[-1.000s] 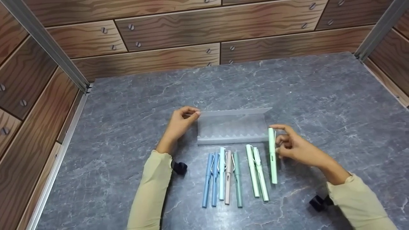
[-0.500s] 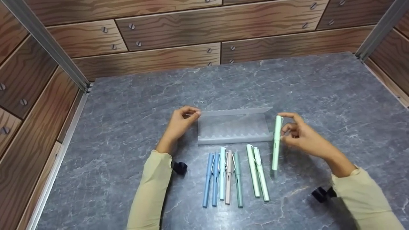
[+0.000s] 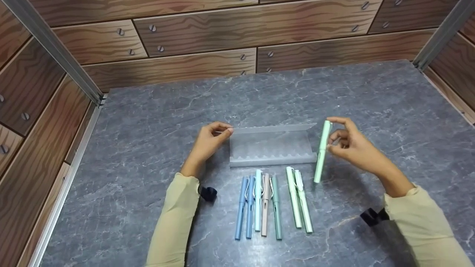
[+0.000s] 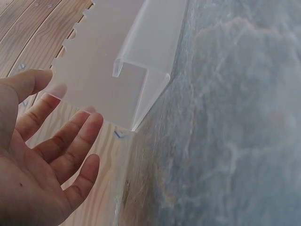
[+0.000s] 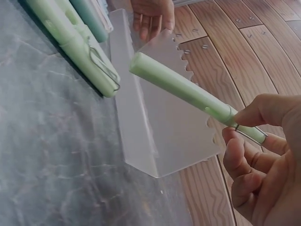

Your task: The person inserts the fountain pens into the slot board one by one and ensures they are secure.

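A translucent pen case (image 3: 271, 162) with scalloped edges lies unfolded on the table. My left hand (image 3: 212, 140) pinches the case's far left corner between thumb and index finger; in the left wrist view its other fingers spread behind the sheet. At the case's right end, my right hand (image 3: 347, 142) holds a light green pen (image 3: 322, 154) by its capped part, raised and tilted. The right wrist view shows the thumb on the pen (image 5: 183, 94) near its clip. Two more light green pens (image 3: 293, 196) lie side by side in front of the case.
Left of the green pair lies a row of pens: two blue pens (image 3: 242, 207), a pale blue pen (image 3: 258, 200), a taupe pen (image 3: 265, 204) and a dark green pen (image 3: 276, 207). Wood-patterned panels (image 3: 200, 40) wall the grey marbled table (image 3: 148, 122) at back and sides.
My right hand has carried the light green pen up and away, toward the far right side of the case, and the pen's tilt has turned. The left hand stays at its corner.
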Demonstrator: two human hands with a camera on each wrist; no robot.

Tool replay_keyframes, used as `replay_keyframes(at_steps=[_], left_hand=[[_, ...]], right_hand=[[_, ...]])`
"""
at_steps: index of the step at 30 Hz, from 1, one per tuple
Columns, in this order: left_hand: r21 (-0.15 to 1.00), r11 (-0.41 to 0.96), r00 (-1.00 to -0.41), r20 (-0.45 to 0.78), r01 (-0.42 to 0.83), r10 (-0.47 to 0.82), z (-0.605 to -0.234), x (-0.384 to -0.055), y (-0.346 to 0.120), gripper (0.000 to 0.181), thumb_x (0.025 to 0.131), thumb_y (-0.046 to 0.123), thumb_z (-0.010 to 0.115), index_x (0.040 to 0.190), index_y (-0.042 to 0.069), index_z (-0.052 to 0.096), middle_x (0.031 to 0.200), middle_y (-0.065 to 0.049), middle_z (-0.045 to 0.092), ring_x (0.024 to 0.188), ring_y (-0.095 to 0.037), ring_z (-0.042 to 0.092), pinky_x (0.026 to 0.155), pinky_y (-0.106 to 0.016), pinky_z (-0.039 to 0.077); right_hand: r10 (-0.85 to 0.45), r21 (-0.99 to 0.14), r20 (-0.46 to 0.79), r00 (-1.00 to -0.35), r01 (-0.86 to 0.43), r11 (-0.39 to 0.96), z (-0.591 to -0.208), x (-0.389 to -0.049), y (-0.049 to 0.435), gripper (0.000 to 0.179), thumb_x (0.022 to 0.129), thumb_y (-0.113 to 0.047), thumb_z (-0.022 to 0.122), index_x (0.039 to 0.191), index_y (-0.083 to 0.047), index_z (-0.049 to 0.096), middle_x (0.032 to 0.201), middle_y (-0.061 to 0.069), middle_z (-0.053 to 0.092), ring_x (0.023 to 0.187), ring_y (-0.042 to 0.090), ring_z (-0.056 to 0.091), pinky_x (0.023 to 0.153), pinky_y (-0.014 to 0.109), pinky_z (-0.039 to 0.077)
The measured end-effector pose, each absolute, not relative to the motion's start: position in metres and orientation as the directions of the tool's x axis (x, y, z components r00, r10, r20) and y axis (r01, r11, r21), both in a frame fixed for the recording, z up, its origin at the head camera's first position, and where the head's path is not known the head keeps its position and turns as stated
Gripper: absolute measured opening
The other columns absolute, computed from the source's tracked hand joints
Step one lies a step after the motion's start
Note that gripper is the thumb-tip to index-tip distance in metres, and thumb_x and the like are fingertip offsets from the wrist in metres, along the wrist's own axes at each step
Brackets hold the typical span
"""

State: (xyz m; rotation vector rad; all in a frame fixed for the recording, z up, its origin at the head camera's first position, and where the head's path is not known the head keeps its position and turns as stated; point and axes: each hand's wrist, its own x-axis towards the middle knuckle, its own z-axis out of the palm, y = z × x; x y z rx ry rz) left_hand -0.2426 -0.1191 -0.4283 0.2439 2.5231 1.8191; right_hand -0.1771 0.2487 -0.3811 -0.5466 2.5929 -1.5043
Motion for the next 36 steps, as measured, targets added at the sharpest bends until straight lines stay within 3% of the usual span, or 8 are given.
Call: replay_keyframes(at_steps=[16,36], left_hand=[[0.946,0.309,-0.989,0.059,0.098,0.135,-0.427,-0.242,-0.119,0.02,0.091,0.017,0.066,0.104,0.003,0.07,0.103,-0.015,0.07,0.091,-0.021,0.065,0.073,-0.024,0.052],[0.94,0.318,-0.987,0.084,0.126,0.14,-0.428,-0.244,-0.119,0.02,0.09,0.017,0.067,0.103,0.002,0.071,0.102,-0.016,0.071,0.09,-0.024,0.067,0.075,-0.026,0.053]], right_hand=[[-0.302,-0.724,0.156,-0.941,-0.317,0.613,-0.369,-0.196,0.242,0.067,0.092,-0.001,0.06,0.147,-0.01,0.023,0.097,0.012,0.058,0.064,0.008,0.054,0.054,0.023,0.044],[-0.224,-0.565,0.348,-0.91,-0.394,0.725,-0.37,-0.207,0.231,0.065,0.09,0.0,0.061,0.145,-0.015,0.031,0.094,0.012,0.063,0.06,0.005,0.049,0.051,0.022,0.039]])
